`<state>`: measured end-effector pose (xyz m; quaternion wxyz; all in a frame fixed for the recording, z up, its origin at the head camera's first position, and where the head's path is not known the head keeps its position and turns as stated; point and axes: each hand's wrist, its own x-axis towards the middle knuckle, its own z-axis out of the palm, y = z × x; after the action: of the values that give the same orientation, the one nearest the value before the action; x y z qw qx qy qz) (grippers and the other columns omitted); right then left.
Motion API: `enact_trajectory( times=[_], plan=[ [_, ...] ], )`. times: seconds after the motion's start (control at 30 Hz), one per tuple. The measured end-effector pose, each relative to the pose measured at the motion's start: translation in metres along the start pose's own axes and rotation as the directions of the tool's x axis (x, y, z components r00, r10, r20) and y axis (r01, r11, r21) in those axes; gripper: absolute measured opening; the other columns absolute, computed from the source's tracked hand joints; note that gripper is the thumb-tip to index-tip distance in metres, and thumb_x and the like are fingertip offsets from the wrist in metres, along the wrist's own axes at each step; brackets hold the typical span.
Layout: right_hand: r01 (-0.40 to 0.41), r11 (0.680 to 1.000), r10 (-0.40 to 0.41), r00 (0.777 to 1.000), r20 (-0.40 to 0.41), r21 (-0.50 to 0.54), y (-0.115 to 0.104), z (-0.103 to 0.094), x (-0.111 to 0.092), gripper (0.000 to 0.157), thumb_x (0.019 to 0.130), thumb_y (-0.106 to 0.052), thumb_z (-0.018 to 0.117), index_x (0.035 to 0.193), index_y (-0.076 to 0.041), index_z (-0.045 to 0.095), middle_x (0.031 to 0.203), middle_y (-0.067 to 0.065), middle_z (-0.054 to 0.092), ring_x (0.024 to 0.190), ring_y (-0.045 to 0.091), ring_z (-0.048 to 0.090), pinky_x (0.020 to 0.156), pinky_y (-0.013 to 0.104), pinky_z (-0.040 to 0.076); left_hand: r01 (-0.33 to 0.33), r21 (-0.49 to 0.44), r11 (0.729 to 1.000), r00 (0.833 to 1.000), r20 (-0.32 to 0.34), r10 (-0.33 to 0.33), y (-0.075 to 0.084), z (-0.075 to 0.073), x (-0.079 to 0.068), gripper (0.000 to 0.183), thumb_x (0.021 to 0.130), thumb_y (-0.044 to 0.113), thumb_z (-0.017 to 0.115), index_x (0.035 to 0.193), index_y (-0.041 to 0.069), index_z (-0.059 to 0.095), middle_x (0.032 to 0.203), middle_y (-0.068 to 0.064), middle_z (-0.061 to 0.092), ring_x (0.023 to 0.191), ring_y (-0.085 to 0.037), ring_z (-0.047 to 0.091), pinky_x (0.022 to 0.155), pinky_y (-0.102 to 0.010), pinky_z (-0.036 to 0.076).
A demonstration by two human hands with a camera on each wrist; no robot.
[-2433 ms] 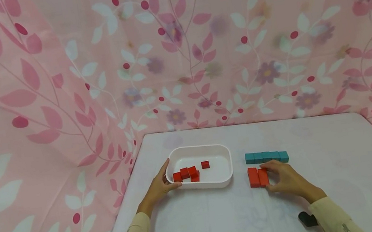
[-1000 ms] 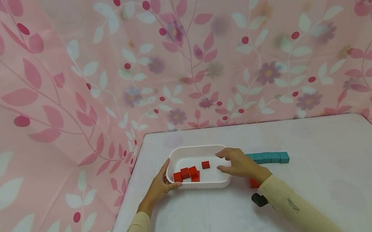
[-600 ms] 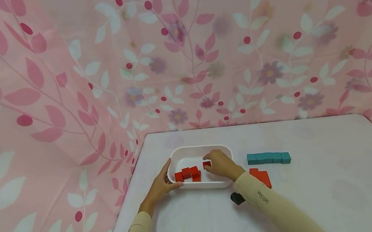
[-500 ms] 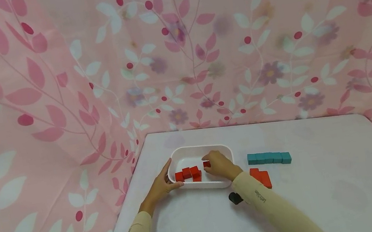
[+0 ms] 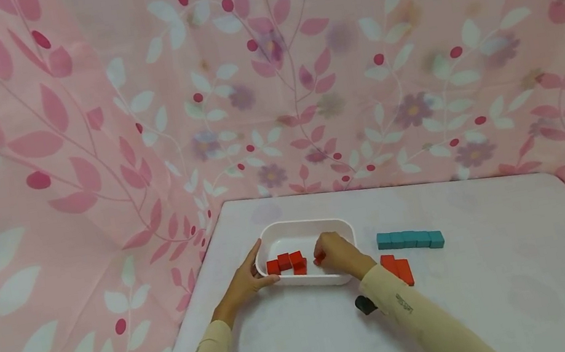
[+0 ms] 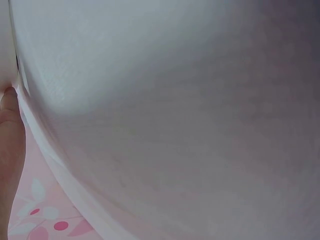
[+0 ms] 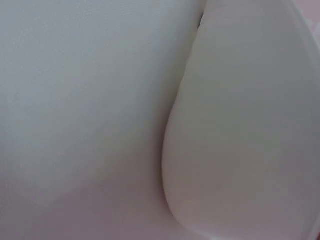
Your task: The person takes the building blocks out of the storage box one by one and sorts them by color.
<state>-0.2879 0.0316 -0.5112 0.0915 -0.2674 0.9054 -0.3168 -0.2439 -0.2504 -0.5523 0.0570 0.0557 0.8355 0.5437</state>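
In the head view, my left hand [image 5: 239, 284] holds the left end of a white plastic tray [image 5: 308, 282], thumb at the near rim and fingers round the outside. Inside the tray, my right hand [image 5: 339, 252] pinches a small red block [image 5: 318, 261], mostly hidden by the fingers. Several other red blocks [image 5: 296, 259] lie bunched in the tray's left half. The left wrist view catches only a finger [image 6: 11, 135] at its left edge, against the tray. The right wrist view shows the tray's outer wall [image 7: 240, 125] and no hand.
Right of the tray, a row of teal blocks [image 5: 410, 240] lies on the white-covered table [image 5: 309, 333]. In front of that row lie red blocks [image 5: 404, 271] side by side, partly behind the right sleeve [image 5: 417, 309]. Pink floral cloth [image 5: 304, 104] hangs behind and to the left.
My right hand has left the red blocks on the table, reached left into the tray and pinched the lone red block, shifting it slightly nearer. My left hand stays on the tray.
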Motion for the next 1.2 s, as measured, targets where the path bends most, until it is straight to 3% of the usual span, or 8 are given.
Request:
enact_trajectory(
  times=[0.17,0.37,0.47,0.6,0.77,0.87,1.0,1.2],
  plan=[
    [0.018,0.995,-0.014,0.999,0.047,-0.093,-0.002,-0.003,-0.005,0.013,0.078,-0.014,0.083,0.089,-0.008,0.079,0.106,0.007,0.062,0.097,0.021,0.056,0.090,0.037,0.053,-0.001,0.002,1.000,1.000,0.004,0.001,0.001,0.000,0.000,0.106,0.074,0.032,0.086,0.156,0.036,0.019,0.160,-0.002,0.024,0.140,-0.030,0.035,0.102,-0.039,0.044],
    [-0.024,0.995,0.025,1.000,0.016,-0.101,-0.004,-0.001,-0.004,0.028,0.076,-0.027,0.085,0.091,-0.005,0.076,0.077,-0.001,0.060,0.074,0.017,0.053,0.065,0.026,0.051,-0.004,0.004,1.000,1.000,-0.006,0.004,0.004,-0.002,0.001,0.105,0.075,0.028,0.086,0.156,0.035,0.020,0.159,-0.003,0.025,0.139,-0.031,0.037,0.102,-0.039,0.043],
    [-0.057,0.994,0.057,0.998,-0.001,-0.091,-0.002,0.003,-0.003,0.028,0.076,-0.027,0.085,0.087,-0.005,0.073,0.069,-0.002,0.057,0.068,0.017,0.052,0.060,0.025,0.049,-0.004,0.002,1.000,1.000,0.000,0.004,0.002,-0.002,0.002,0.106,0.073,0.030,0.087,0.156,0.035,0.020,0.160,-0.003,0.024,0.139,-0.031,0.037,0.102,-0.039,0.043],
    [-0.035,0.995,0.035,0.999,0.001,-0.090,0.001,0.006,-0.002,0.023,0.077,-0.017,0.084,0.090,-0.002,0.072,0.074,0.001,0.058,0.072,0.018,0.052,0.066,0.029,0.051,0.005,0.007,1.000,1.000,0.000,-0.005,-0.003,-0.001,0.003,0.109,0.070,0.036,0.087,0.155,0.037,0.020,0.160,-0.001,0.024,0.139,-0.030,0.036,0.103,-0.039,0.042],
    [-0.050,0.993,0.049,0.999,-0.005,-0.105,0.003,0.007,-0.002,0.042,0.075,-0.012,0.084,0.112,0.001,0.068,0.090,0.005,0.061,0.083,0.021,0.052,0.079,0.035,0.054,0.011,0.010,1.000,1.000,0.003,-0.011,-0.003,0.000,0.002,0.109,0.071,0.037,0.087,0.156,0.035,0.019,0.160,0.000,0.024,0.140,-0.029,0.035,0.103,-0.038,0.043],
    [-0.070,0.991,0.068,0.997,-0.020,-0.112,0.005,0.008,-0.002,0.037,0.076,-0.013,0.083,0.109,-0.001,0.071,0.089,0.004,0.062,0.083,0.020,0.053,0.079,0.035,0.055,0.010,0.011,1.000,1.000,0.001,-0.010,-0.002,0.001,0.001,0.107,0.072,0.035,0.086,0.156,0.036,0.019,0.160,-0.001,0.024,0.140,-0.030,0.035,0.102,-0.038,0.043],
    [-0.012,0.993,0.005,0.998,-0.056,-0.119,0.004,0.007,-0.003,0.034,0.080,-0.014,0.081,0.111,-0.003,0.074,0.091,0.003,0.063,0.084,0.018,0.054,0.082,0.034,0.055,0.009,0.008,1.000,1.000,-0.002,-0.009,0.000,0.001,0.001,0.106,0.073,0.032,0.086,0.155,0.040,0.020,0.160,0.000,0.024,0.140,-0.029,0.036,0.102,-0.038,0.043],
    [0.067,0.997,-0.072,0.989,-0.127,-0.045,0.001,-0.001,-0.009,0.036,0.084,-0.012,0.077,0.118,-0.001,0.070,0.102,0.006,0.064,0.092,0.021,0.057,0.086,0.034,0.055,0.006,-0.004,1.000,1.000,-0.004,-0.006,0.001,0.001,0.000,0.104,0.076,0.027,0.085,0.156,0.035,0.020,0.160,-0.003,0.023,0.140,-0.031,0.034,0.101,-0.038,0.043]
  ],
)
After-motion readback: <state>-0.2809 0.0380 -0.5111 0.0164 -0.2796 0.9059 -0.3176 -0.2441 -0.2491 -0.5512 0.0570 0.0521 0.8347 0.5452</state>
